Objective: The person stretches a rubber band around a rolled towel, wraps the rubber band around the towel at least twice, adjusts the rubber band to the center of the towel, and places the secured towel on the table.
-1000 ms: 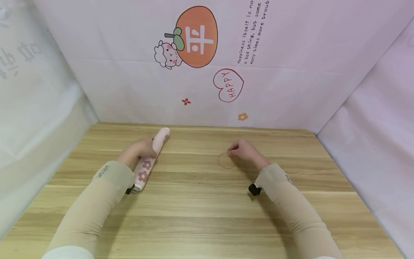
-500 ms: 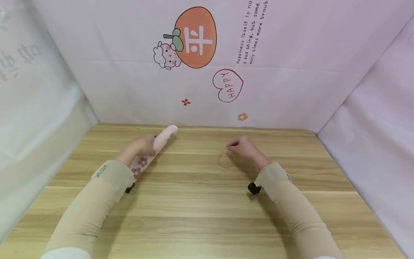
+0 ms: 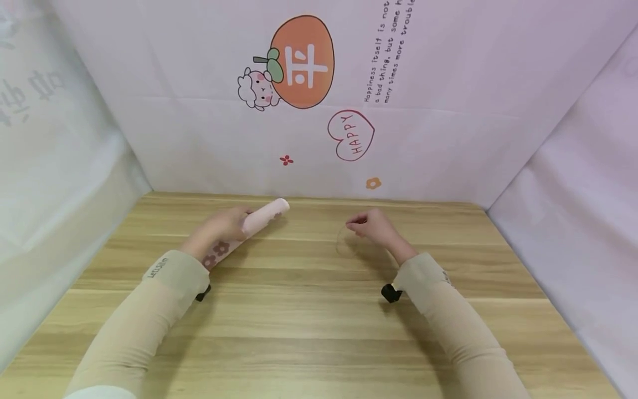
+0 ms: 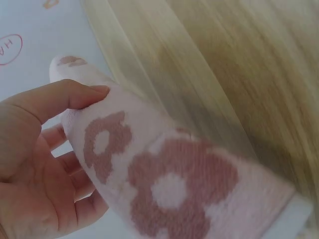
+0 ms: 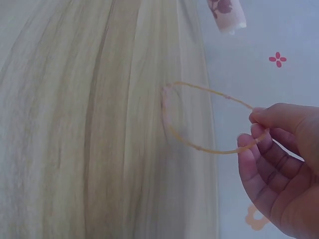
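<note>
My left hand (image 3: pixel 226 224) grips a rolled pink towel (image 3: pixel 264 217) patterned with darker pink flowers. In the left wrist view the thumb lies over the top of the rolled towel (image 4: pixel 169 129) and the fingers curl beneath it. The roll tilts, its far end pointing to the back right; part of its middle is hidden by the hand. Across the table, my right hand (image 3: pixel 371 226) pinches a thin yellowish rubber band (image 3: pixel 338 244) between thumb and fingers. Seen from the right wrist, the rubber band (image 5: pixel 217 152) hangs as an open loop beyond the fingertips.
A wood-grain table (image 3: pixel 299 321) lies under both hands. White printed cloth (image 3: pixel 199 138) rises along its back edge, with more white cloth at the left and right sides. A small black wrist camera (image 3: pixel 391 292) sits under the right sleeve.
The far end of the rolled towel has swung to the right, its near end now behind the left wrist. The right hand has shifted slightly left, still pinching the rubber band.
</note>
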The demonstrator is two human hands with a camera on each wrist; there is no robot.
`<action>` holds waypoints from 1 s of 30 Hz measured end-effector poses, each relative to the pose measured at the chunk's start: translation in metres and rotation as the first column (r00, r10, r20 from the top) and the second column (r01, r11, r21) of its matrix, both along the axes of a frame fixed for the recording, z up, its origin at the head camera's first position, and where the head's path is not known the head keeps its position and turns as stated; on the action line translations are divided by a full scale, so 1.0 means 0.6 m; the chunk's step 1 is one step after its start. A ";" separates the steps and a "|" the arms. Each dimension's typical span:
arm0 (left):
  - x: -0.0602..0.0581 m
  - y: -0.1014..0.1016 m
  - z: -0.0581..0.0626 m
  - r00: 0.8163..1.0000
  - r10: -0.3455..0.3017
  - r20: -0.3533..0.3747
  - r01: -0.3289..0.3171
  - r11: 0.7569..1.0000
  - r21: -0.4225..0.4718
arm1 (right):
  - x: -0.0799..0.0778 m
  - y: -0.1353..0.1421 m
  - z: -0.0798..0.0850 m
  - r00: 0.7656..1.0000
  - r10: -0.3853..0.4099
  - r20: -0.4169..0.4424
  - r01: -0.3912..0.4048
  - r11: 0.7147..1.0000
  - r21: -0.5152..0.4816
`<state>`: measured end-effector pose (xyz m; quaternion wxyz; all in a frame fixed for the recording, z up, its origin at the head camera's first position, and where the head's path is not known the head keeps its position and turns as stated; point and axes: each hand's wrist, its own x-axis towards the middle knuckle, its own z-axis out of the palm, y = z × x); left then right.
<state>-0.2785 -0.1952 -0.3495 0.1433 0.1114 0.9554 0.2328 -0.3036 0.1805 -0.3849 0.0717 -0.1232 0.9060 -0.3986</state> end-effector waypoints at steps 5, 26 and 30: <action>0.006 0.009 0.002 1.000 0.005 0.007 -0.004 1.000 -0.003 | 0.003 -0.008 0.007 1.000 -0.011 -0.015 0.010 1.000 -0.021; 0.025 0.067 0.010 0.983 -0.126 -0.134 0.129 0.992 0.010 | 0.002 -0.041 0.018 0.994 -0.074 -0.086 0.065 0.992 -0.104; 0.029 0.076 0.010 0.978 -0.153 -0.143 0.160 0.986 0.039 | 0.002 -0.046 0.021 0.990 -0.081 -0.112 0.072 0.993 -0.089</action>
